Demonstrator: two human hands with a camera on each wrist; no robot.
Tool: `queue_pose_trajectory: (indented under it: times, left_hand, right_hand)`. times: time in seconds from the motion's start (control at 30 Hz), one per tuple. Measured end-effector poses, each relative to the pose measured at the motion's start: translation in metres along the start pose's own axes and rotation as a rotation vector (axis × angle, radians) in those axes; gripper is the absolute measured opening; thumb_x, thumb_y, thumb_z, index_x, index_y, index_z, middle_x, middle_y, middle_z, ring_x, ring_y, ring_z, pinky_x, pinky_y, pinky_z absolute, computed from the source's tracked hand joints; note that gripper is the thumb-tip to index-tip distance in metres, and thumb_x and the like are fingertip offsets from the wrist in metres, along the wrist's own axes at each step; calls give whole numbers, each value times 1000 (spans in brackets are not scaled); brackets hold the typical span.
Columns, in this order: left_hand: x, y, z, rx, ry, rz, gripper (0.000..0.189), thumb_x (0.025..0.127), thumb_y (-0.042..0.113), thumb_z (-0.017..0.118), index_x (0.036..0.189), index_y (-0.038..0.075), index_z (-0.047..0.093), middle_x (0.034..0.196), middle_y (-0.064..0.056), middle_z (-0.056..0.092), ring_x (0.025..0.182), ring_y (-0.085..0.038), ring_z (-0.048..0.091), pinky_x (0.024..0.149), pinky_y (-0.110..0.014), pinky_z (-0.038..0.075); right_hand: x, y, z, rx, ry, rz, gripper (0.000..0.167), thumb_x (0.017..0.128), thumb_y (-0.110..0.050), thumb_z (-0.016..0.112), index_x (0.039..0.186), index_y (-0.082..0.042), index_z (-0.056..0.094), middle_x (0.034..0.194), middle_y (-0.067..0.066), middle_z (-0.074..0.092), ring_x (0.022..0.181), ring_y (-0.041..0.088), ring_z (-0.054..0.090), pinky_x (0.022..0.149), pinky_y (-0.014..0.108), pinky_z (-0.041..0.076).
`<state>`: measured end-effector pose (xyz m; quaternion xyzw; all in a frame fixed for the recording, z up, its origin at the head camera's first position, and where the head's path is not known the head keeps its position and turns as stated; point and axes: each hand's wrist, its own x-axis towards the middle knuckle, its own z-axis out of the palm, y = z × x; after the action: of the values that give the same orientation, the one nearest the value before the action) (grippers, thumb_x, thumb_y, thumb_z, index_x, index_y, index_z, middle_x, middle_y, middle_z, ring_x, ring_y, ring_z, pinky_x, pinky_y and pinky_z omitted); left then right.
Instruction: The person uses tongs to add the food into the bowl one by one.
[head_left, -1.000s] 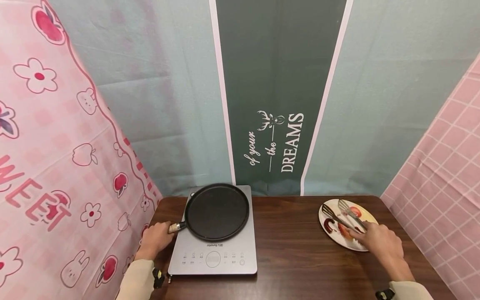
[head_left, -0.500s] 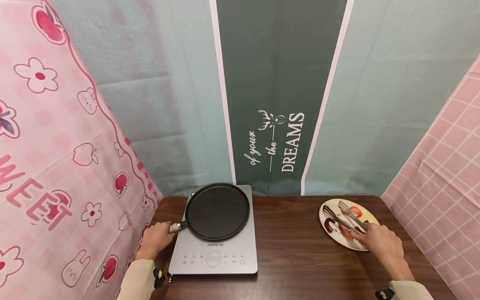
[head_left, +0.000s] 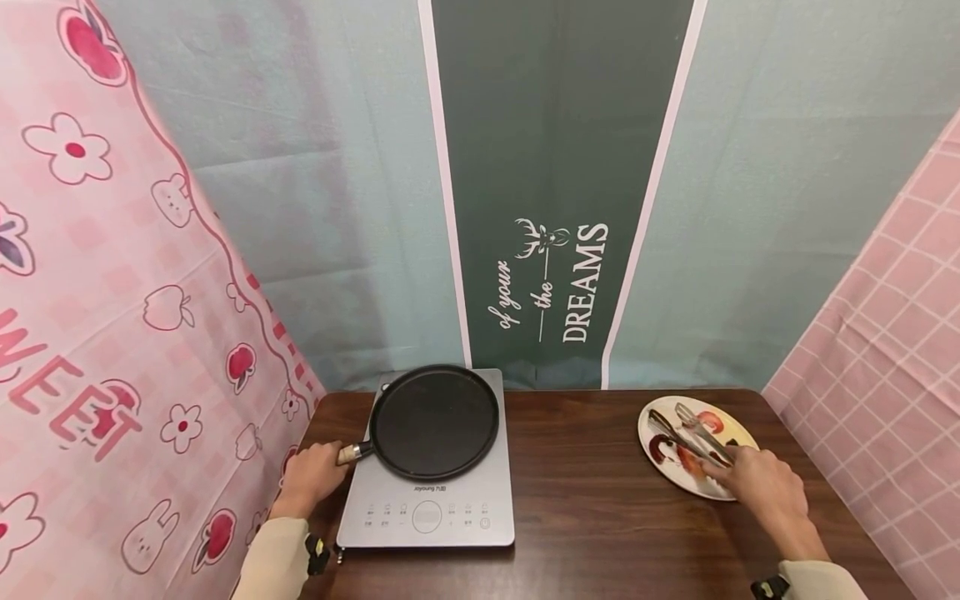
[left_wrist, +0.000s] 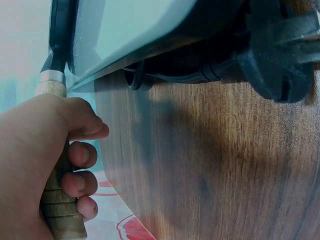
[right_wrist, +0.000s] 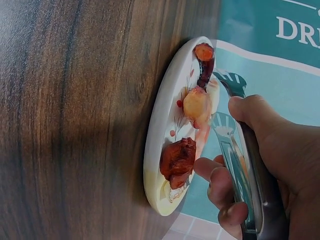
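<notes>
In the head view my left hand (head_left: 313,477) grips the handle of a flat round black pan (head_left: 435,421), which sits on a silver induction cooker (head_left: 427,533). The left wrist view shows fingers curled round its wooden handle (left_wrist: 65,220). My right hand (head_left: 767,485) holds metal food tongs (right_wrist: 257,165), their slotted ends apart above a white oval plate (right_wrist: 154,145). On the plate lie a reddish-brown piece of food (right_wrist: 178,162), a pale yellow piece (right_wrist: 197,106) and a dark curved piece (right_wrist: 205,72). Nothing shows between the tong ends.
Everything stands on a dark wooden table (head_left: 577,500). A black cable (left_wrist: 200,74) and plug (left_wrist: 275,65) lie beside the cooker. Printed cloths hang round the table: pink at the left (head_left: 135,292) and right (head_left: 885,317), green at the back (head_left: 562,125).
The tong ends have drawn slightly closer together over the plate. My left hand, the pan and the cooker keep their places.
</notes>
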<state>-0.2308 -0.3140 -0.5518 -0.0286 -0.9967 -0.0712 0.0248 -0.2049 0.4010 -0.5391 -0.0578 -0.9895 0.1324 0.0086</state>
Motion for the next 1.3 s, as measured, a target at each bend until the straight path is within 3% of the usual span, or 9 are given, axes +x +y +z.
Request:
queue_pose_trajectory:
  times: [0.5, 1.3]
  left_hand:
    - [0, -1, 0, -2, 14, 7, 21, 89, 22, 79, 87, 7, 65, 76, -12, 68, 65, -36, 66, 61, -53, 50]
    - [0, -1, 1, -3, 10, 4, 21, 89, 22, 79, 88, 6, 66, 77, -13, 69, 67, -38, 67, 62, -54, 50]
  right_hand:
    - [0, -2, -4, 8, -12, -1, 57, 94, -53, 75, 124, -4, 75, 91, 36, 68, 68, 44, 65, 54, 57, 46]
    - [0, -2, -4, 8, -6, -23, 49, 94, -50, 75, 118, -8, 76, 91, 36, 68, 70, 50, 65, 55, 59, 46]
